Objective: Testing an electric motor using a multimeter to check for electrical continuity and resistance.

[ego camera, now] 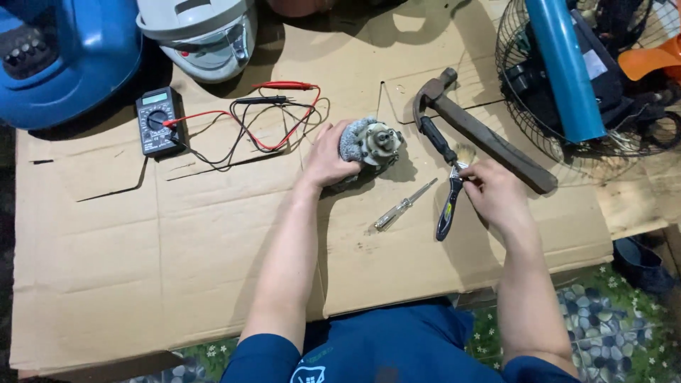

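One small electric motor (374, 144), one hammer (482, 131), one screwdriver (404, 205), one multimeter (159, 121), one pair of pliers (447, 203) on cardboard (142, 248). Left hand (328, 157) cupped, grip clamped on the motor at centre; right hand (494, 189) palm-down, fingers pinched on a small brush (464, 153) beside the pliers.

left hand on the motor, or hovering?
Touching. The head view shows the left hand wrapped around the side of the small electric motor on the cardboard sheet, fingers pressed against its grey winding with no gap.

Screwdriver (405, 205) lies between motor (374, 144) (left) and pliers (447, 201).
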